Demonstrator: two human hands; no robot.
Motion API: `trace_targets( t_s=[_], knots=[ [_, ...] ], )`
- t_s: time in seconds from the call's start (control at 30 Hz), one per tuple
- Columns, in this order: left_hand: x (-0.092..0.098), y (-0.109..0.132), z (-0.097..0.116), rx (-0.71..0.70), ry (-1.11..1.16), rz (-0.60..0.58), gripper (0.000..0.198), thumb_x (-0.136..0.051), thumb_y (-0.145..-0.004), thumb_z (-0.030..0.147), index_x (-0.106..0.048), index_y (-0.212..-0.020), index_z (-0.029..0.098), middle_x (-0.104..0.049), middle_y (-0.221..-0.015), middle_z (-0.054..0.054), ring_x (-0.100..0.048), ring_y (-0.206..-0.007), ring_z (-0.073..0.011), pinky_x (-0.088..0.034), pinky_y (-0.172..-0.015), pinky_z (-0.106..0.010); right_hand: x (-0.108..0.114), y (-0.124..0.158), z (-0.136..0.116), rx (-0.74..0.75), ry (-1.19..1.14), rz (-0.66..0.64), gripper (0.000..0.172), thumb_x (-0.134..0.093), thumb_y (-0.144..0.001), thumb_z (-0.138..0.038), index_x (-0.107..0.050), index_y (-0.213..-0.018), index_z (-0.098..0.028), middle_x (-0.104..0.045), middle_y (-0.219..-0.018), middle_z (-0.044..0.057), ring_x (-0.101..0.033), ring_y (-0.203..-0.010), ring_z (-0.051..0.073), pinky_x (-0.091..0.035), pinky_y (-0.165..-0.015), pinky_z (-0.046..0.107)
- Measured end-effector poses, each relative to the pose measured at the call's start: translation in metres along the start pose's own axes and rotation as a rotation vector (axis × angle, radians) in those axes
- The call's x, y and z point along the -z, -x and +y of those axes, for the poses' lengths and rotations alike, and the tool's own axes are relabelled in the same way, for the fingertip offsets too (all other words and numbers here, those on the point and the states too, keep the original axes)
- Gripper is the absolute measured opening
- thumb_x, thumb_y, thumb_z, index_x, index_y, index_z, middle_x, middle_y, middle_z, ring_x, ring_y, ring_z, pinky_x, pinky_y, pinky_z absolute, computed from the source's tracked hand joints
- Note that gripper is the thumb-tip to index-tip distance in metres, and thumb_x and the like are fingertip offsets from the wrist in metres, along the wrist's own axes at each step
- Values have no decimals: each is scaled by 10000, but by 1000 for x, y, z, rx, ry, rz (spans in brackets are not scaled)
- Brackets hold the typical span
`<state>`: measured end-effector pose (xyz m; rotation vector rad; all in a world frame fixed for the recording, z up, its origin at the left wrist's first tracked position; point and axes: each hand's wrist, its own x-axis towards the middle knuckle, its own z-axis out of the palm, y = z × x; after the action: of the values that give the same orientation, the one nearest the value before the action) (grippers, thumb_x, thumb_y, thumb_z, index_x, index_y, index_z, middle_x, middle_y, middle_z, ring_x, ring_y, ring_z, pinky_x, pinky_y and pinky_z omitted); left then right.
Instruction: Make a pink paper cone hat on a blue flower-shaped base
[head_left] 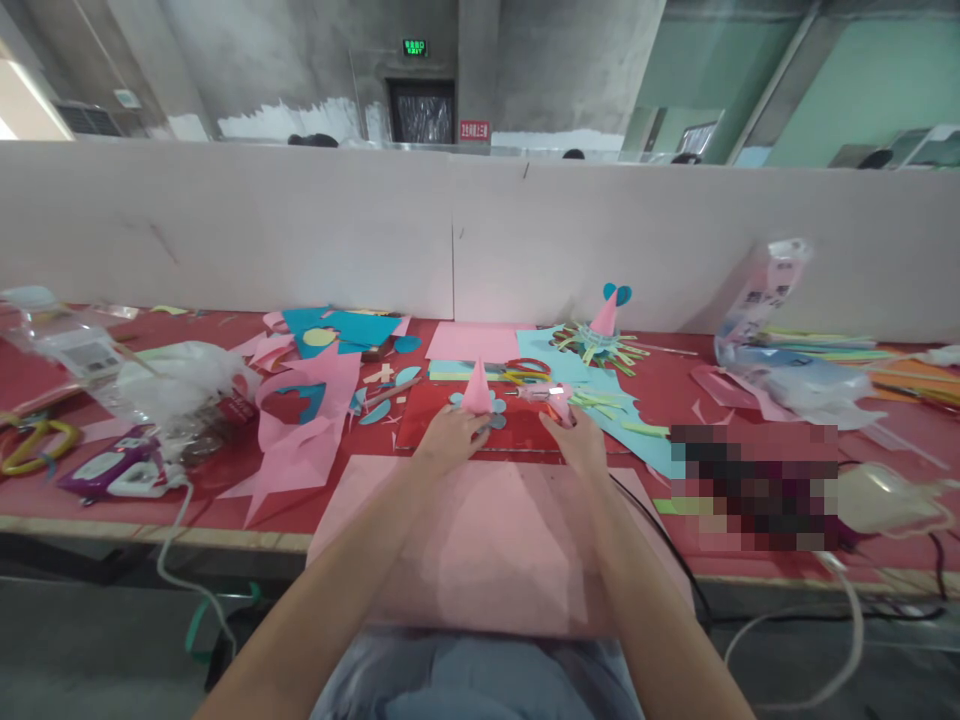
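My left hand (452, 438) has its fingers closed at the base of a pink paper cone (477, 388), which stands upright. Blue rounded paper petals (496, 412) stick out around the foot of the cone. In my right hand (579, 438) is a small pink glue gun (551, 394), its nozzle pointing left toward the cone with a gap between them. Under both lies a red board (427, 425). Behind the glue gun rest yellow-handled scissors (529, 370). Farther back right stands a pink paper cone figure (606, 318) with blue round pieces on top and a green paper fringe below.
Pink cut paper (319, 430) and blue paper (345, 330) lie on the left, near a plastic bag (180, 385) and a purple-white device (124, 465). Light blue paper (600, 385) and a clear plastic package (795, 375) are right. A black cord (660, 530) runs beside my right arm. A white partition (337, 240) closes the back.
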<state>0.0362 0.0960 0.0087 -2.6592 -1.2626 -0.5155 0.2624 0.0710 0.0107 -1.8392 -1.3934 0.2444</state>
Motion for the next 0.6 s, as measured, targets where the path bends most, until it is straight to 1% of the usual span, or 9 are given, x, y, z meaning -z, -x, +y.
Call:
trace_targets(
  t_s=[0.07,0.17,0.27,0.37,0.5,0.6],
  knots=[
    [-1,0,0,-5,-6,-4,360,-381,-898,337,-601,-1165,239,-699,-874,-64,-611,-821,-178,-366,-792,-324,0,0,0,0,2,-7,422,-528,-671,-582,-574,-801,-183,-537,-667,11,-460,-614,155,-299,-548,244],
    [-2,-1,0,-12,0,-34,337,-390,-894,346,-651,-1086,252,-702,-850,-62,-612,-811,-180,-359,-799,-328,-1,-1,1,-12,1,-14,437,-531,-677,-583,-578,-837,-179,-564,-722,30,-478,-640,164,-307,-554,247],
    [-3,-3,1,9,16,-38,329,-394,-892,344,-665,-1059,259,-706,-857,-61,-614,-812,-185,-349,-806,-337,-3,-1,3,-23,11,-26,446,-530,-681,-591,-575,-850,-181,-569,-743,37,-485,-659,172,-315,-562,249],
    [-3,-3,2,23,38,-37,332,-384,-899,343,-669,-1046,256,-708,-894,-58,-611,-836,-185,-338,-804,-337,-3,-2,4,-17,18,-30,422,-531,-682,-593,-553,-802,-189,-553,-721,27,-469,-643,165,-312,-562,247],
    [-2,1,-1,56,76,0,350,-360,-913,335,-623,-1128,250,-706,-933,-54,-597,-851,-170,-326,-785,-322,-3,-3,4,-20,23,-29,391,-533,-681,-590,-500,-711,-202,-517,-663,7,-430,-591,146,-299,-547,245],
    [2,5,-3,48,59,-5,351,-348,-920,337,-661,-1057,256,-709,-895,-52,-582,-844,-177,-313,-781,-331,-4,-4,4,-26,20,-31,380,-539,-678,-581,-490,-699,-206,-506,-642,0,-416,-574,141,-290,-537,244]
  ],
)
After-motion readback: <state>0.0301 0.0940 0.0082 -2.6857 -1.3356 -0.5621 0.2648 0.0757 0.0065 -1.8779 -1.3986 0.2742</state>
